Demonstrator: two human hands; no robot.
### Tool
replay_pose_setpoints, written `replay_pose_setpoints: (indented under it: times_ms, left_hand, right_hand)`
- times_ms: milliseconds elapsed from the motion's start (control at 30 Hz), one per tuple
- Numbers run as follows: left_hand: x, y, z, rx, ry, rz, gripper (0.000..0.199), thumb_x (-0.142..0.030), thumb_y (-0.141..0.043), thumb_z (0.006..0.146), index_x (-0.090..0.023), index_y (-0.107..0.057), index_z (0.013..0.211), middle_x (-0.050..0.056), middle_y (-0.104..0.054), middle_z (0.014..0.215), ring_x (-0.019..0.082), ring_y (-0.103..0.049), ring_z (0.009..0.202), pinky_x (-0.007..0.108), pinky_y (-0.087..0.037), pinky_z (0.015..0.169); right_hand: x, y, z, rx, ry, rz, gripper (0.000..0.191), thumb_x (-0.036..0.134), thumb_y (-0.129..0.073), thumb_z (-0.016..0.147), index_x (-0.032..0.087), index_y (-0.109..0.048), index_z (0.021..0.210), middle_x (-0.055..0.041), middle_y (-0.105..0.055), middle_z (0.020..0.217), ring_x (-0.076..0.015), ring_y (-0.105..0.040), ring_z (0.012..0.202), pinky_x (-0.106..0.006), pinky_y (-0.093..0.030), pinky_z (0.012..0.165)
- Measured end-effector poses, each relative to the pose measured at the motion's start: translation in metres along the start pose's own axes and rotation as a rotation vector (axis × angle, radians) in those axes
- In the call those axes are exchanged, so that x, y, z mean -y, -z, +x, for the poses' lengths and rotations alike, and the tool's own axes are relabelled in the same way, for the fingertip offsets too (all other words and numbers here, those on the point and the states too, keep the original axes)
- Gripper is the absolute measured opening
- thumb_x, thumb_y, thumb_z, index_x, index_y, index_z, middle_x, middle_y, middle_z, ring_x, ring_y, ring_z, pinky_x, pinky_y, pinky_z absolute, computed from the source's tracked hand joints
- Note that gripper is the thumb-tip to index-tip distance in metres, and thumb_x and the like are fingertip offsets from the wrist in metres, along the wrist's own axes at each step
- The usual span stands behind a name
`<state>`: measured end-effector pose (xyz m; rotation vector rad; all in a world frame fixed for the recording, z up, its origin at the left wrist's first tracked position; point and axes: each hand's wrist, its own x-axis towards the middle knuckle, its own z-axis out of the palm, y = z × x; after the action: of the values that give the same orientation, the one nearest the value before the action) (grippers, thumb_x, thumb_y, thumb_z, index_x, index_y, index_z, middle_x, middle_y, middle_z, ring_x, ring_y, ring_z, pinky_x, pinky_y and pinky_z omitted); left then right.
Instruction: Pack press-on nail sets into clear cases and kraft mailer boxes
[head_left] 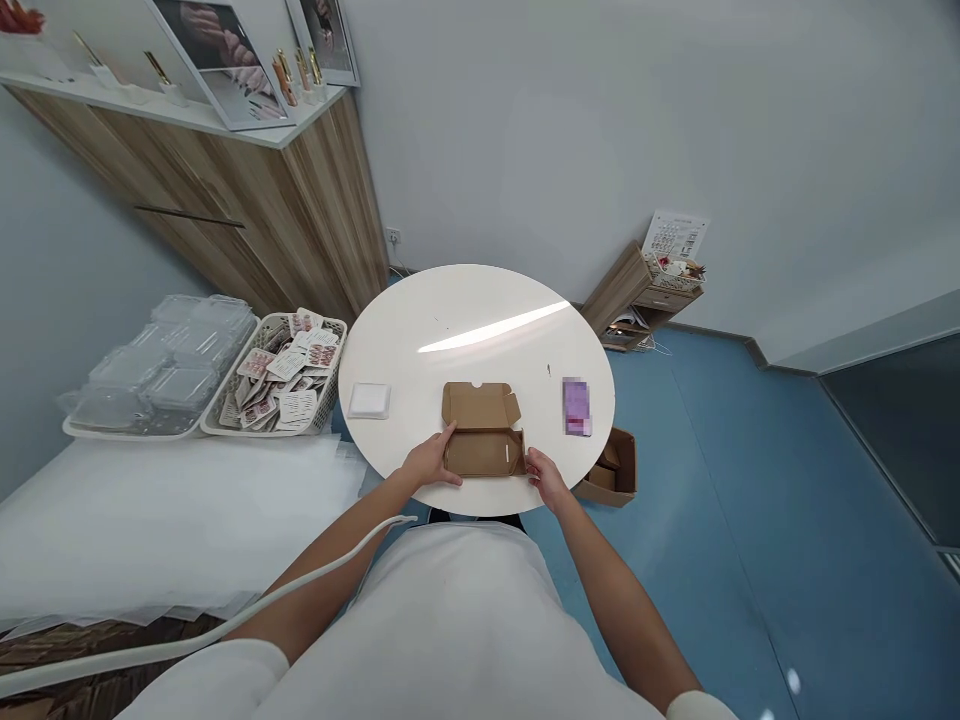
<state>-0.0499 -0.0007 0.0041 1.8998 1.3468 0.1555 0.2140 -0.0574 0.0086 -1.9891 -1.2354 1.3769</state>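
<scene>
A brown cardboard box [484,454] lies near the front edge of the white round table [420,310], its lid folded back away from me. My left hand [431,462] grips the box's left side, fingers at the upper corner and thumb low. At the right end, my right hand [547,478] pinches the side wall with bent fingers. A small white square packet [369,401] rests on the table to the left. Right of the box is a purple packet [577,407], blurred by pixels.
Left of the table, a white basket [330,395] of printed cards stands beside stacked clear plastic containers [169,355]. An open carton [626,465] sits on the floor at right. A small wooden stand [622,280] is by the wall. A white cable [300,582] crosses my left arm.
</scene>
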Motion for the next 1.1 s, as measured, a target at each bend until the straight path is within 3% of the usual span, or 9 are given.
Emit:
replay_pose_setpoints:
  times_ms: [133,233,400,500,600,733,867,1100]
  left_hand:
    - [-0.006,-0.006,0.000,0.014,0.005,-0.004,0.113,-0.047,-0.076,0.041,-0.024,-0.017,0.135,0.012,-0.045,0.124,0.032,-0.043,0.113,0.034,-0.036,0.087]
    - [-0.010,-0.012,0.000,0.015,0.008,-0.020,0.112,-0.046,-0.076,0.042,-0.025,-0.018,0.135,0.012,-0.046,0.123,0.031,-0.044,0.113,0.033,-0.036,0.086]
    - [-0.015,-0.019,-0.009,0.008,0.001,-0.054,0.109,-0.044,-0.074,0.046,-0.025,-0.016,0.136,0.011,-0.047,0.119,0.030,-0.047,0.108,0.032,-0.038,0.082]
    - [-0.014,-0.025,-0.020,-0.033,-0.006,-0.162,0.101,-0.046,-0.068,0.056,-0.024,-0.012,0.137,0.010,-0.048,0.117,0.025,-0.054,0.095,0.032,-0.041,0.079]
    - [-0.012,-0.037,-0.029,-0.102,0.012,-0.309,0.081,-0.043,-0.058,0.069,-0.021,-0.017,0.135,0.010,-0.050,0.113,0.017,-0.057,0.076,0.032,-0.043,0.076]
    - [-0.011,-0.054,-0.028,-0.165,0.070,-0.397,0.059,-0.029,-0.052,0.074,-0.019,-0.033,0.128,0.008,-0.054,0.107,0.013,-0.057,0.069,0.031,-0.045,0.075]
    - [-0.017,-0.062,-0.021,-0.184,0.152,-0.404,0.057,-0.028,-0.052,0.073,-0.017,-0.036,0.127,0.007,-0.055,0.107,0.013,-0.058,0.071,0.030,-0.046,0.074]
    - [-0.038,-0.057,-0.022,-0.247,0.408,-0.457,0.062,-0.042,-0.054,0.072,-0.012,-0.039,0.125,0.015,-0.052,0.115,0.020,-0.057,0.090,0.032,-0.042,0.079]
  right_hand:
    - [0.008,-0.008,0.005,-0.025,0.012,-0.013,0.055,0.055,-0.030,0.080,0.018,-0.049,0.117,-0.0060,-0.062,0.101,-0.0154,-0.056,0.075,-0.025,-0.041,0.063]
    - [0.011,-0.012,0.007,-0.033,0.039,-0.218,0.044,0.049,-0.035,0.080,0.019,-0.056,0.105,-0.0040,-0.063,0.093,-0.0144,-0.056,0.077,-0.023,-0.040,0.062]
    - [0.015,-0.010,0.010,-0.086,-0.033,-0.518,0.028,0.039,-0.043,0.078,0.019,-0.057,0.092,-0.0054,-0.063,0.083,-0.0181,-0.057,0.077,-0.025,-0.038,0.062]
    - [0.016,-0.009,0.011,-0.080,-0.053,-0.704,0.024,0.035,-0.042,0.080,0.020,-0.055,0.093,-0.0067,-0.063,0.085,-0.0206,-0.058,0.080,-0.027,-0.037,0.062]
    - [0.015,-0.009,0.012,-0.084,-0.034,-0.788,0.026,0.032,-0.038,0.081,0.020,-0.050,0.101,-0.0076,-0.063,0.087,-0.0219,-0.059,0.082,-0.028,-0.037,0.061]
    - [0.013,-0.008,0.014,-0.085,-0.021,-0.785,0.026,0.027,-0.035,0.082,0.020,-0.047,0.104,-0.0076,-0.063,0.089,-0.0215,-0.059,0.081,-0.028,-0.037,0.060]
    - [0.010,-0.002,0.014,-0.082,-0.039,-0.710,0.028,0.027,-0.037,0.082,0.021,-0.046,0.108,-0.0073,-0.063,0.089,-0.0213,-0.059,0.083,-0.028,-0.037,0.063]
    - [-0.006,0.013,0.001,-0.015,0.052,-0.190,0.060,0.045,-0.050,0.074,0.020,-0.035,0.126,-0.0077,-0.057,0.104,-0.0187,-0.057,0.084,-0.030,-0.041,0.072]
